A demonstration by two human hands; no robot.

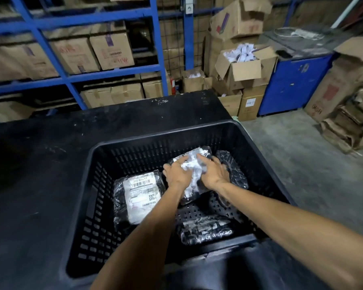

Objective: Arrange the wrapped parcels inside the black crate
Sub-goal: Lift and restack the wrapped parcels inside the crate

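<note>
A black slotted crate (122, 147) sits on a black table, and both my arms reach down into it. My left hand (177, 173) and my right hand (213, 173) press side by side on a black wrapped parcel with a crumpled white label (194, 178) at the crate's far middle. Fingers of both hands lie spread over its top. To the left lies a parcel with a flat white barcode label (139, 197). A dark parcel (233, 170) leans at the far right wall. Another dark parcel (205, 229) rests near the front wall.
The black table (40, 174) extends left and behind the crate. Blue steel racking (71, 78) with cardboard boxes stands behind. Open cartons (245, 68), a blue cabinet (293, 84) and flattened cardboard (350, 126) line the concrete floor at right.
</note>
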